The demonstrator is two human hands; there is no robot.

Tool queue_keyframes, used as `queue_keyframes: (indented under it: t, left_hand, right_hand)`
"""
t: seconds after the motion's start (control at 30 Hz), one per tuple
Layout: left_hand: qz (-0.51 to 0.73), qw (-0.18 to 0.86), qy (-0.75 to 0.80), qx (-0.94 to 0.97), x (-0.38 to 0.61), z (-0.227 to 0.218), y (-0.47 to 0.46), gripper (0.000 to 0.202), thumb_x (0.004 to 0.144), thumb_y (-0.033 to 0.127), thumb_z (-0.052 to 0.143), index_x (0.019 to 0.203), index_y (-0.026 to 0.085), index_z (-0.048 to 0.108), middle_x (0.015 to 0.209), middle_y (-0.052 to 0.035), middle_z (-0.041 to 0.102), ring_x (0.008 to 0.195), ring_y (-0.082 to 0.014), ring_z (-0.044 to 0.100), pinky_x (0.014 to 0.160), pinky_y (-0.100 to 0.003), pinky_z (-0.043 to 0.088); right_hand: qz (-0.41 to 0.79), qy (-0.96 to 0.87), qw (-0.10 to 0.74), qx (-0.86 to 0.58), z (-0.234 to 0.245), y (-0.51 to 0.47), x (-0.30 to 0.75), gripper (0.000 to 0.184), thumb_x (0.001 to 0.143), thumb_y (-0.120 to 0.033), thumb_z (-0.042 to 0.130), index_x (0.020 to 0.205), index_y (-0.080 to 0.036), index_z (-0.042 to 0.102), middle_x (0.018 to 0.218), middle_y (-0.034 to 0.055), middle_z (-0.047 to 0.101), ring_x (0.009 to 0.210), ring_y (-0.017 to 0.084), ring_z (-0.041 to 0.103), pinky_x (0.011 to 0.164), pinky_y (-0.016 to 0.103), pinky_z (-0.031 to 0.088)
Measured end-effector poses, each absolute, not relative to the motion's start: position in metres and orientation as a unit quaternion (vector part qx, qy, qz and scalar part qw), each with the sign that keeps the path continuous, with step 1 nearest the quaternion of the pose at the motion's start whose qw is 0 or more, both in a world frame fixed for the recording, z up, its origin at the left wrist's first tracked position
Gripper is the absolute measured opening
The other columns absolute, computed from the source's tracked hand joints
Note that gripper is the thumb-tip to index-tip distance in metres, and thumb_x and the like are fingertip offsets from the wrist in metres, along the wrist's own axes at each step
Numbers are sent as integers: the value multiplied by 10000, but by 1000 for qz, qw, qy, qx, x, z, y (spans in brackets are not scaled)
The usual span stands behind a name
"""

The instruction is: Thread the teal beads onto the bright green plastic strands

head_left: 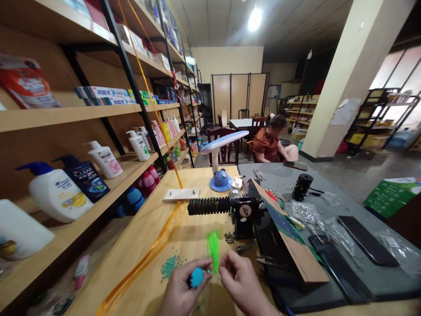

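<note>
Strands, green, over counter, near ends between left hand, clutching blue piece, and right hand, its hold unclear to us. We judge them light, flexible, slippery; we'd pinch the near ends.

A blue lamp is standing on the table. To the lamp's left, a shelf is carrying bottles and toothpaste boxes. Behind the lamp, a chair is standing. To its right, a phone is lying near the table's far edge, and farther back a co-worker is sitting. Well right of the lamp, a pillar is rising; above and beyond it, a bulb is glowing.
</note>
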State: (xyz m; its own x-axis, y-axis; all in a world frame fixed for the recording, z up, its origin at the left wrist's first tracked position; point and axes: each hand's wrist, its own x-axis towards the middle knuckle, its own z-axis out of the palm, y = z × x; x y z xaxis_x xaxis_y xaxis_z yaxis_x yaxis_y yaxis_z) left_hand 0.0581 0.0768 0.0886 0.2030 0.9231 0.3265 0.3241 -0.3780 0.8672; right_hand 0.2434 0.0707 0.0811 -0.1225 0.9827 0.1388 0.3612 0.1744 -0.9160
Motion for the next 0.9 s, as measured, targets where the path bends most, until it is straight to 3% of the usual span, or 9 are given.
queue_keyframes:
  t: [0.17, 0.33, 0.47, 0.7, 0.9]
  left_hand:
    - [434, 313, 441, 720, 59, 91, 76, 206, 844, 399, 688, 806, 217, 775, 726, -22, 755, 660, -154, 720, 620, -156, 557]
    - [438, 327, 426, 721, 57, 95, 73, 196, 821, 366, 726, 946, 225, 782, 845, -46, 779, 739, -185, 744, 687, -189, 585]
    - [422, 291, 400, 760, 56, 100, 71, 125, 857, 314, 687, 889, 244, 786, 838, -44, 777, 753, -179, 741, 699, -190, 575]
    - [341, 239, 391, 821, 52, 89, 70, 190, 929, 262, 542, 938, 225, 728, 825, -39, 746, 745, -163, 711, 685, -205, 518]
    - [396, 331, 471, 715, 52, 79, 66, 264, 910, 398, 573, 767, 191, 652, 688, -25, 670, 650, -161, 644, 633, -202, 486]
  right_hand:
    - [378, -658, 407, -509, 92, 63, 245, 83, 773, -200, 528, 698, -169, 508, 574, -42, 451, 552, 92, 413, 535, 207, 264]
    - [374, -659, 400, -515, 96, 59, 253, 81, 799, -217, 534, 729, -177, 523, 577, -41, 465, 552, 98, 423, 536, 212, 275]
    - [367, -669, 385, -520, 99, 56, 255, 73, 787, -212, 548, 724, -178, 533, 557, -46, 448, 532, 95, 408, 526, 218, 257]
    - [369, -672, 385, -514, 102, 53, 255, 113, 801, -241, 532, 713, -170, 537, 587, -23, 489, 560, 107, 443, 545, 219, 286]
    - [349, -652, 412, -532, 88, 63, 264, 182, 859, -278, 520, 728, -159, 562, 673, 12, 563, 631, 128, 505, 593, 219, 343]
